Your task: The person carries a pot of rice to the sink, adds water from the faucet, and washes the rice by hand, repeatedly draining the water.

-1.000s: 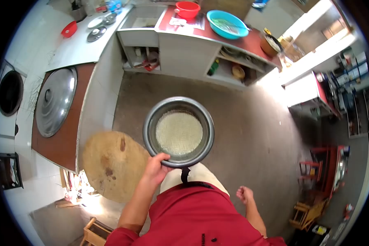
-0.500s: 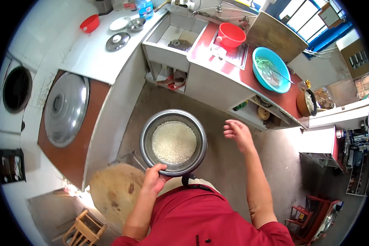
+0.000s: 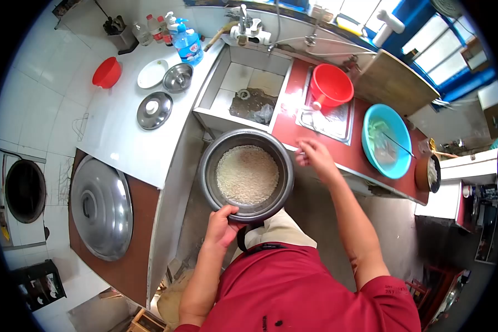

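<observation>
My left hand [image 3: 222, 227] grips the near rim of a round metal pot [image 3: 207, 180], thumb over the edge. White rice grains [image 3: 247, 175] lie inside the pot, which is held up in front of my waist. A dark handle shows under the near side. To the right of the pot, my right hand [image 3: 314, 156] hangs in the air, its fingers loosely bent with nothing seen in them. It is apart from the pot and in front of the red counter edge.
Beyond the pot is a tiled sink [image 3: 227, 83] with a tap [image 3: 243, 25] above. On the red counter [image 3: 288, 119] stand a red basin [image 3: 332, 86] and a turquoise basin [image 3: 387, 141]. A metal lid [image 3: 155, 110], metal bowl [image 3: 178, 77] and large wok lid [image 3: 102, 207] lie left.
I have moved forward toward the sink and counter, carrying the pot in my left hand. My right hand remains off to the pot's right, its fingers slightly more bent.
</observation>
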The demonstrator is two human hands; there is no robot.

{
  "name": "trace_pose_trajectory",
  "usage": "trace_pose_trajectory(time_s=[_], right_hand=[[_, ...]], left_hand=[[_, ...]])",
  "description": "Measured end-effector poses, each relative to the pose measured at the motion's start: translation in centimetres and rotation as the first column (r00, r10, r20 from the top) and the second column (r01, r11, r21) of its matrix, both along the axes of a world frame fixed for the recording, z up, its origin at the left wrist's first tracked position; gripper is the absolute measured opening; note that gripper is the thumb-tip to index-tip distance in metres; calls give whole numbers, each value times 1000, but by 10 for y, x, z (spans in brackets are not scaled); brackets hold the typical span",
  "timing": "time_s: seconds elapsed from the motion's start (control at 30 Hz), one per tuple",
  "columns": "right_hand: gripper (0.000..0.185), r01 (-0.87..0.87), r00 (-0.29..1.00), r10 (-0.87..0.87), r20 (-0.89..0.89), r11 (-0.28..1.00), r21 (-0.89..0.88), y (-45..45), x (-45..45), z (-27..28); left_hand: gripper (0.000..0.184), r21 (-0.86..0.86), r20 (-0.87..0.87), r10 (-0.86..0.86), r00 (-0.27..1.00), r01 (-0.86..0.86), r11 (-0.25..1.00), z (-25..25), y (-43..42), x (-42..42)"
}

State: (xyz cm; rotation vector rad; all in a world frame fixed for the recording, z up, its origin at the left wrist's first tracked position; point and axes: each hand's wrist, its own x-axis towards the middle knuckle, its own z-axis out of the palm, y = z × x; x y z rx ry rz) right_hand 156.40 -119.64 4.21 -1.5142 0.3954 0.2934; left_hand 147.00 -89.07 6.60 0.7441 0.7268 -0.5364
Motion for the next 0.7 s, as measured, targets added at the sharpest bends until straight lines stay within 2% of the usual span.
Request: trace_pose_trajectory(time_s=[0.1, 0.17, 0.3, 0.37, 0.43, 0.47, 0.5, 0.57, 0.6, 0.63, 0.7], right_hand=[[36, -63, 991, 75, 108, 991, -115, 10, 117, 11], [44, -102, 972, 159, 176, 950, -294, 14, 209, 18], [62, -43, 976, 144, 164, 862, -505, 27, 373, 24], [59, -61, 977, 182, 113, 742, -668, 28, 433, 29], [61, -133, 950, 300, 89, 644, -753, 32, 459, 33], [56, -86, 947, 306, 101, 542, -836, 33, 470, 27], [50, -195, 951, 308, -10, 576, -794, 27, 475, 31], [43, -223, 931, 364, 1, 572, -790, 12, 474, 34], [37, -223, 919, 389, 60, 640, -735, 3, 471, 34], [39, -214, 876, 460, 143, 638, -739, -3, 469, 38], [44, -263, 839, 533, 112, 576, -774, -9, 460, 59]], left_hand=[[21, -26, -25, 41, 999, -41, 999, -16, -1, 51], [20, -20, -35, 7, 999, -7, 1000, -33, -1, 87], [20, 22, -82, 73, 994, -71, 997, -38, -9, 164], [21, 71, -114, 115, 987, -107, 992, -42, -16, 203], [23, 91, -104, 70, 992, -61, 994, -49, -15, 237], [23, 98, -101, 68, 993, -58, 993, -49, -19, 254], [23, 97, -94, 56, 994, -46, 994, -50, -20, 272], [24, 66, -103, 57, 993, -51, 997, -54, -25, 303], [24, 63, -103, 30, 994, -23, 998, -56, -25, 318], [25, 60, -102, -5, 995, 11, 998, -59, -25, 331], [25, 36, -98, -42, 994, 46, 998, -66, -27, 352]])
